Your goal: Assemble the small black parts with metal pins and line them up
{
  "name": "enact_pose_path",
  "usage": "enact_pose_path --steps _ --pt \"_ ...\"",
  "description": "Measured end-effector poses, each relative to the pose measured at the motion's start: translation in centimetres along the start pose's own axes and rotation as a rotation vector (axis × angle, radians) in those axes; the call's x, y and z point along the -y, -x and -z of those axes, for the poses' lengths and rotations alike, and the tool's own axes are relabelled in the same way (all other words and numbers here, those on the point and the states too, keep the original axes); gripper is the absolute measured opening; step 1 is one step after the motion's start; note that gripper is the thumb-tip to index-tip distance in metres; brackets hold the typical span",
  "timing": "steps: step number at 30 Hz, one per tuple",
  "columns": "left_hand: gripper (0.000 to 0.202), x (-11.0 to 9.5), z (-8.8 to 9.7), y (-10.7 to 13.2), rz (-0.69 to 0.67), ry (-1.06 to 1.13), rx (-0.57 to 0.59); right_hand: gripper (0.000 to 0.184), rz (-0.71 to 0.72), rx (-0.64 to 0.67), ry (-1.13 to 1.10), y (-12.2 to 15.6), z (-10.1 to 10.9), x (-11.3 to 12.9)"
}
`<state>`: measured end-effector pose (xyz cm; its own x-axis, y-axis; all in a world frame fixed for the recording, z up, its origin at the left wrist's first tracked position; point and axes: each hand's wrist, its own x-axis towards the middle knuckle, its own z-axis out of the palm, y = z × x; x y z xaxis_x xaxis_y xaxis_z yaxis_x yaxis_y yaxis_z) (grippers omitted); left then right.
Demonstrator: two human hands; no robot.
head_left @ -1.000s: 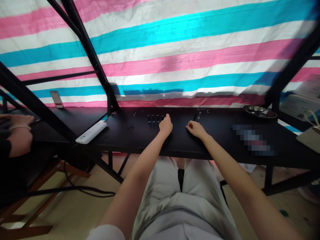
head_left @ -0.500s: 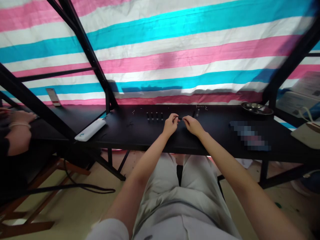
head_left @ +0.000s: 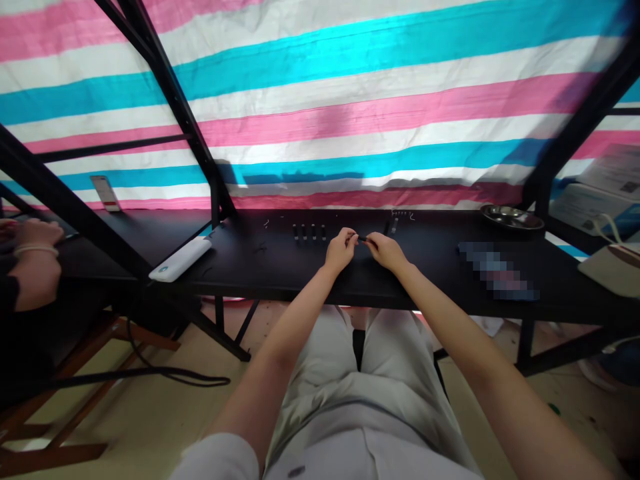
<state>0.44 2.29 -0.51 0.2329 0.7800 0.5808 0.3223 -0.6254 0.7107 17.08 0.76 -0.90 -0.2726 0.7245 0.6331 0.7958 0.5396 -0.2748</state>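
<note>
Between my two hands, just above the black table, is a small dark cylindrical piece (head_left: 363, 238). My left hand (head_left: 342, 249) pinches its left end, and my right hand (head_left: 384, 250) has closed fingers on its right end. The fingers hide most of it, so its exact kind cannot be made out. To the left of my hands, several short black cylinders with pale lower ends (head_left: 313, 232) form a row. Beyond my right hand lie a slim dark piece (head_left: 387, 227) and a grey-and-clear piece (head_left: 395, 225), near some tiny pale bits (head_left: 403, 213).
The black table (head_left: 240, 267) runs across, with a long white case (head_left: 181, 259) at left. At right are a round metal dish (head_left: 513, 217), a blurred-out flat item (head_left: 500, 271) and a pale bag (head_left: 613, 267). Another person's hand (head_left: 39, 237) is far left, beyond black frame bars (head_left: 175, 100).
My hands stay almost in place, still on the small dark piece, with only slight finger movement. The other person's hand at far left has shifted a little left.
</note>
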Motion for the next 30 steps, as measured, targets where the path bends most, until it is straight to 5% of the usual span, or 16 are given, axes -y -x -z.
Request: enact_pose_path --steps 30 --pt "0.012 -0.24 0.14 -0.01 0.031 -0.002 0.026 0.030 -0.155 0.038 0.258 0.15 0.06 -0.21"
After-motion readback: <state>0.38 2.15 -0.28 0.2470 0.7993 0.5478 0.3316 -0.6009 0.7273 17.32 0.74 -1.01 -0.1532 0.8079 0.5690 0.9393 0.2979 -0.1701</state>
